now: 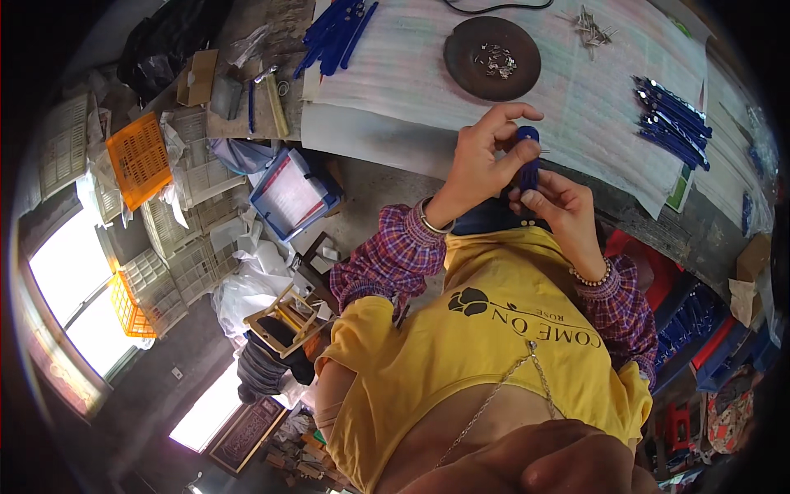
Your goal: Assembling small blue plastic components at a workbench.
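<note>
In front of my chest, at the table's near edge, both hands meet on a dark blue slim piece with a rounded top (pixel 528 133). My left hand (pixel 485 156) grips its upper part, the thumb pressed across it and the index finger reaching out beyond. Lower down, my right hand (pixel 564 207) pinches the piece between thumb and bent fingers. A thin metal bit seems to stick out beside the left thumb, too small to make out. Past my hands stands a dark round dish (pixel 461 70) with small shiny metal bits (pixel 497 61) in it.
White sheeting (pixel 387 90) covers the table. Blue slim strips lie in a bundle (pixel 671 123) at the right and a pile (pixel 333 37) at the far left. Metal pins (pixel 594 31) lie at the back. A hammer (pixel 276 103) and a blue bin (pixel 296 193) are leftward.
</note>
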Motion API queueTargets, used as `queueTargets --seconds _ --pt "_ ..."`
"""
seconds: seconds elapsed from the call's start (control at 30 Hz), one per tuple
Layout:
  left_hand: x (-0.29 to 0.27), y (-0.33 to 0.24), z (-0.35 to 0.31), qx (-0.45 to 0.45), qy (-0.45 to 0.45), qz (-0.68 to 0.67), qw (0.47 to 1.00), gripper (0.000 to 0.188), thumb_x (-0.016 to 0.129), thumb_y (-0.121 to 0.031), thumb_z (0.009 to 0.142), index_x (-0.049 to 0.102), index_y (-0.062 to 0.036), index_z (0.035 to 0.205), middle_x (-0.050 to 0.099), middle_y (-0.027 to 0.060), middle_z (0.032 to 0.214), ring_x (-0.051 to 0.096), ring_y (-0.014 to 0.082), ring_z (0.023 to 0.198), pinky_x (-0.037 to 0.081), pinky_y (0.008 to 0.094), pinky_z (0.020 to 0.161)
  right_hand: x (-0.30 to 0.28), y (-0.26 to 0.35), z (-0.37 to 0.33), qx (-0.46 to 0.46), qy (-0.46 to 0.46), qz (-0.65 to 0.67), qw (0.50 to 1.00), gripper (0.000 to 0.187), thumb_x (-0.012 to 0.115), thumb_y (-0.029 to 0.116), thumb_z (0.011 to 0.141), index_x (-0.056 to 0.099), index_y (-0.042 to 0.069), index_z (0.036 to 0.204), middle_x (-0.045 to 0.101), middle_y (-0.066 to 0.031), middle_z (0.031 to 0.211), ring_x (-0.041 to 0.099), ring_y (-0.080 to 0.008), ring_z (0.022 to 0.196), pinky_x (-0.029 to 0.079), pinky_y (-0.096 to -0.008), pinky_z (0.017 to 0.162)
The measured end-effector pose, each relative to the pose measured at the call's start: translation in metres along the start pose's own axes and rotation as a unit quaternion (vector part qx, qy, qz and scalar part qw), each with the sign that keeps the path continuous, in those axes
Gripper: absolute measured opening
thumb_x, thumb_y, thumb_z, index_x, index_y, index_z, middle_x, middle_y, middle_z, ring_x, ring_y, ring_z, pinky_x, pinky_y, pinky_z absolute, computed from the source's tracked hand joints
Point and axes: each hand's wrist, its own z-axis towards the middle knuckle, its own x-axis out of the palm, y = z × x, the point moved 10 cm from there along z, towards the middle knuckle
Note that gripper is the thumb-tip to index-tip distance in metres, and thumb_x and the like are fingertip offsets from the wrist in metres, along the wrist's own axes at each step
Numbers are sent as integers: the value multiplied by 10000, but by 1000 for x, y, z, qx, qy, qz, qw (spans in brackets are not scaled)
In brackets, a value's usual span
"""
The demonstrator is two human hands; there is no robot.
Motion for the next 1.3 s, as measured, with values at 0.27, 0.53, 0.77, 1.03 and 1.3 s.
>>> queueTargets --seconds 0.27,0.53,0.77,1.03,1.3 --pt "0 -16 -2 134 7 37 990 325 609 -12 821 513 7 1130 581 19 884 526 46 797 432 186 714 -3 3 2 -13 -23 -17 1000 234 555 14 866 563 -58 1089 637 -65 893 605 -114 779 499 -231 735" --pt "6 6 2 16 24 -18 999 371 643 6 779 520 2 1128 572 26 920 537 71 813 453 226 755 -4 1 0 5 -12 6 1000 226 552 2 863 564 -61 1080 638 -64 899 607 -115 796 501 -237 743" --pt "-3 1 -1 48 6 17 999 359 649 -30 800 522 -5 1135 579 25 877 536 61 791 446 202 736 -7 3 0 -2 -20 -34 999 221 550 5 867 566 -55 1079 638 -64 904 608 -114 801 498 -231 743" --pt "4 -5 -1 78 5 -24 997 400 673 9 767 524 -2 1137 569 40 960 543 82 857 459 221 760 -9 4 1 -20 -32 -33 999 232 548 -6 866 563 -56 1092 644 -68 912 616 -118 812 507 -237 755" --pt "3 11 -2 -12 10 -40 999 388 659 42 753 523 13 1115 564 44 985 542 94 860 459 226 764 -3 5 -2 -7 -2 -17 1000 218 553 10 869 567 -56 1076 640 -64 913 613 -122 811 501 -237 762"
